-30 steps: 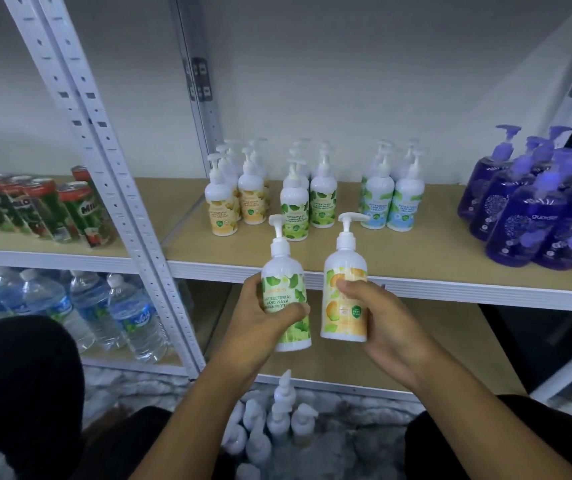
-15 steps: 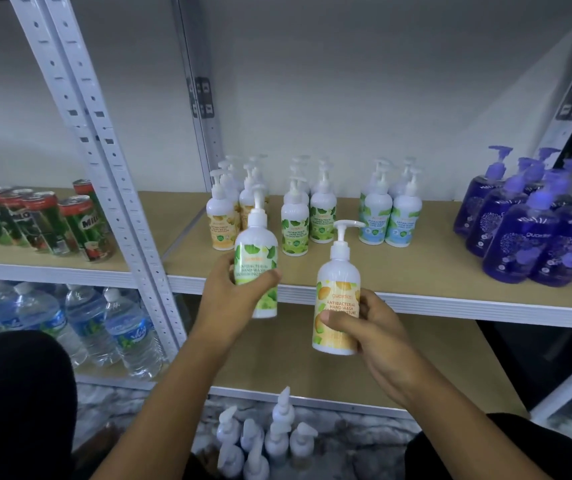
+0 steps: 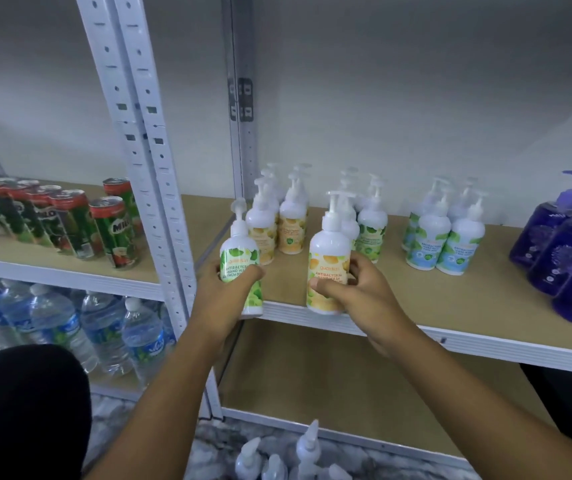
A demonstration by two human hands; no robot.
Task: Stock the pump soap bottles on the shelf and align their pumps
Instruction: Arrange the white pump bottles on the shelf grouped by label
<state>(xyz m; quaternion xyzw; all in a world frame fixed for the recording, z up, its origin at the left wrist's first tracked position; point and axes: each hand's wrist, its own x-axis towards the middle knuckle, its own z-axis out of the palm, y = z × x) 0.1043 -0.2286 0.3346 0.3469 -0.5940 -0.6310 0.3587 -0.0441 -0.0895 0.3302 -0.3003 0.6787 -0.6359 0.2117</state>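
I note the left hand (image 3: pixel 232 294) gripping a green-label hand wash bottle (image 3: pixel 239 254) upright at the shelf's (image 3: pixel 450 306) front-left edge. The right hand (image 3: pixel 359 296) grips an orange-label hand wash bottle (image 3: pixel 328 252) beside it, apart. I cannot tell whether either base rests on the board.

One green-label bottle (image 3: pixel 239 258) in the left hand (image 3: pixel 229 301), one orange-label bottle (image 3: pixel 329 251) in the right hand (image 3: pixel 364 296). Right of the hands, at least four blue-label bottles (image 3: pixel 457 251) and at least three purple bottles (image 3: pixel 565 261); left of them, at least seven cans (image 3: pixel 114 233). Below the hands, four loose pump bottles (image 3: pixel 307 445).
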